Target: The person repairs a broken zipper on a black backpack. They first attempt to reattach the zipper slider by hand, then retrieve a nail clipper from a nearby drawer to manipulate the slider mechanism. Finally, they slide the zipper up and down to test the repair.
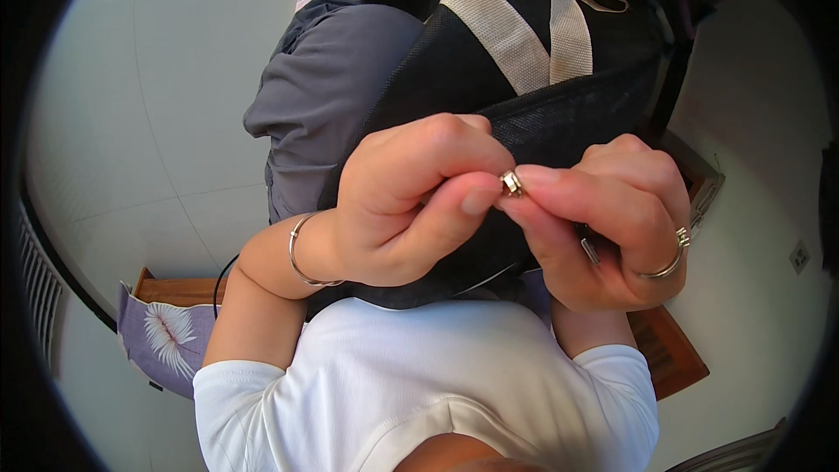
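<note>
Pinching small gold-toned metal piece (512, 183) between fingertips of left hand (419, 201) and right hand (612, 218), closed on it from either side, probably because too tiny for a fuller grip. Holding it above black bag (559, 118) lying over grey trousers (341, 79), presumably for clear sight. Also holding silvery piece (591, 250) inside right hand's curled fingers, kind unclear, perhaps to spare fingertips.

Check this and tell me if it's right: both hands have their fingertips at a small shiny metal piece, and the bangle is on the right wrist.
Wrong wrist: the head view shows the bangle on the left wrist. The left hand and right hand do have their fingertips at a small shiny metal piece.
</note>
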A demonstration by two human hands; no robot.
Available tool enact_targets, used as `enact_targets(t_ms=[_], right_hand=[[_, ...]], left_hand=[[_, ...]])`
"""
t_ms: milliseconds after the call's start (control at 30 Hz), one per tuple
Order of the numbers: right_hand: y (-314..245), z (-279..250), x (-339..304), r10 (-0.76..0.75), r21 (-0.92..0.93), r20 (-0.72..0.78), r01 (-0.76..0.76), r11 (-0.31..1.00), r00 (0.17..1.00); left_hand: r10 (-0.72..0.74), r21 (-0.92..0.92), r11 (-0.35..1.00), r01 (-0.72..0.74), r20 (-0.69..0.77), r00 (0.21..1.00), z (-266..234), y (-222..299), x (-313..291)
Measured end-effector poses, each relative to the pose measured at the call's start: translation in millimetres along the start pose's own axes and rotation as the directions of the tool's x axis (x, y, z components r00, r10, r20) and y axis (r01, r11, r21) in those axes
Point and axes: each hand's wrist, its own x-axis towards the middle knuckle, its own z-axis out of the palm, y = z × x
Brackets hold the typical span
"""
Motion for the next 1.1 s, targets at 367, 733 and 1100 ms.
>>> enact_targets(t_ms=[367,733,1100], right_hand=[[0.7,-1.9,-0.4,-0.054,0.003,0.034,0.054,0.999,0.998],[4.8,3.6,-3.8,0.159,0.257,-0.005,-0.152,0.954,0.987],[13.2,-21.0,-28.5,0.598,0.792,-0.006,-0.361,0.492,0.802]], left_hand=[[0.038,0.11,0.993,-0.036,-0.017,0.999,1.7,1.9,0.8],[0.075,-0.011,0.997,-0.076,-0.111,0.991,5.0,0.7,-6.1],[0.15,-0.001,0.989,-0.151,-0.084,0.985,5.9,-3.0,-9.9]])
